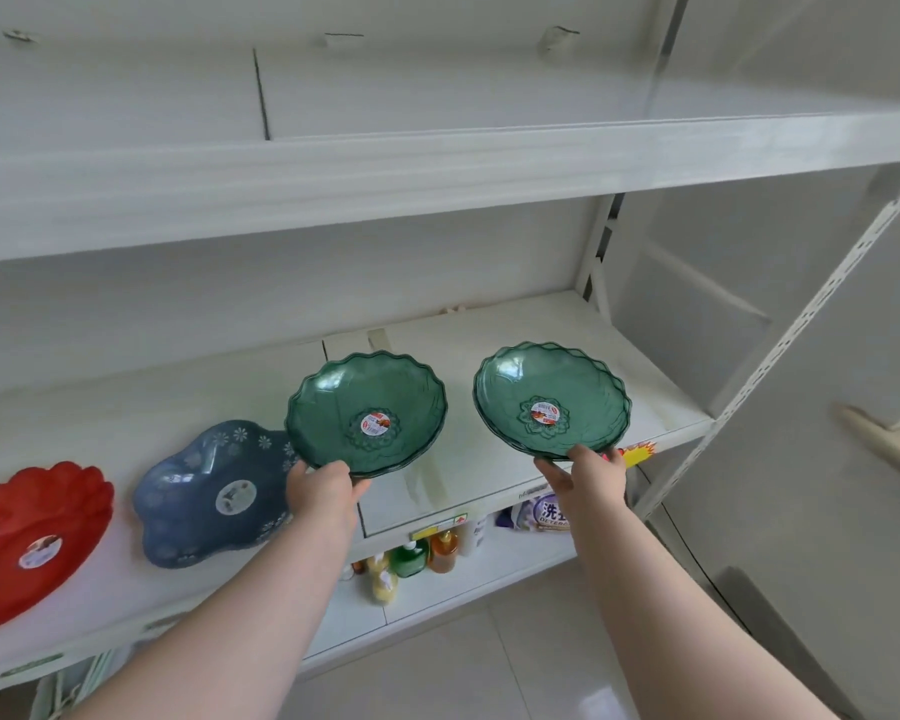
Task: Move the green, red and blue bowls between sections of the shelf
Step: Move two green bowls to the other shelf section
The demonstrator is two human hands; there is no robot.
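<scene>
Two translucent green bowls with scalloped rims, each bearing a round sticker at centre, are held over the shelf (468,491). The left green bowl (367,413) sits near the seam between sections; the right green bowl (552,400) sits above the right section's front edge. A blue bowl (214,493) and a red bowl (32,537) rest empty on the left section. The left hand (323,491) pinches the left bowl's near rim; the right hand (585,475) grips the other's near rim.
</scene>
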